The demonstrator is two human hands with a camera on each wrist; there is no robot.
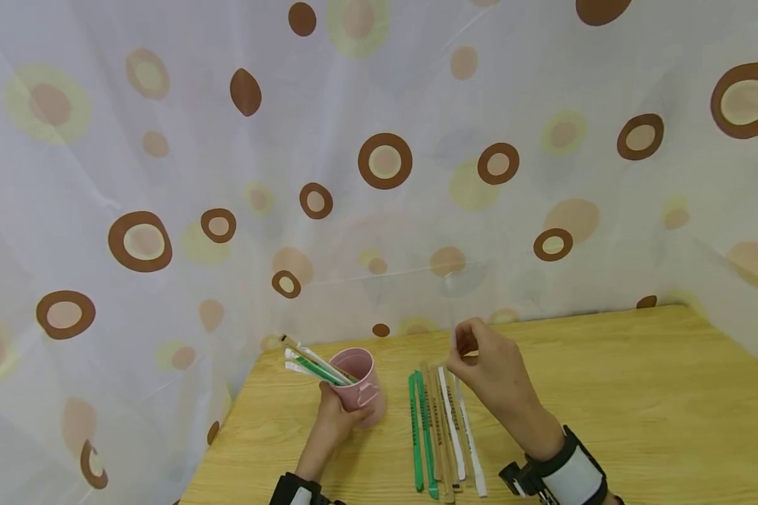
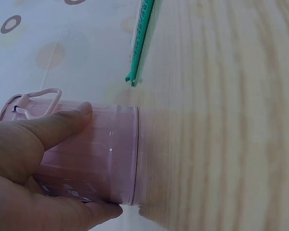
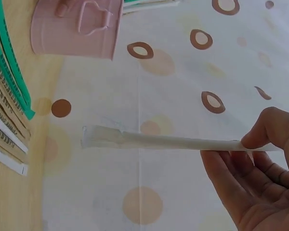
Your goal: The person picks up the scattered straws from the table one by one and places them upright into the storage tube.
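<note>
My left hand grips a small pink bucket with a wire handle, thumb and fingers round its side. The bucket stands upright on the table, and several paper-wrapped straws, green, brown and white, lean out over its left rim. Raised above the table to the right, my right hand pinches one white-wrapped straw between thumb and fingers. In the right wrist view the straw's flat wrapper end points away from the hand. Below that hand lies a row of wrapped straws, side by side.
The wooden table reaches back to a white curtain printed with brown and beige circles. Between the bucket and the straw row there is a narrow strip of table. A strapped wrist camera sits on the right wrist.
</note>
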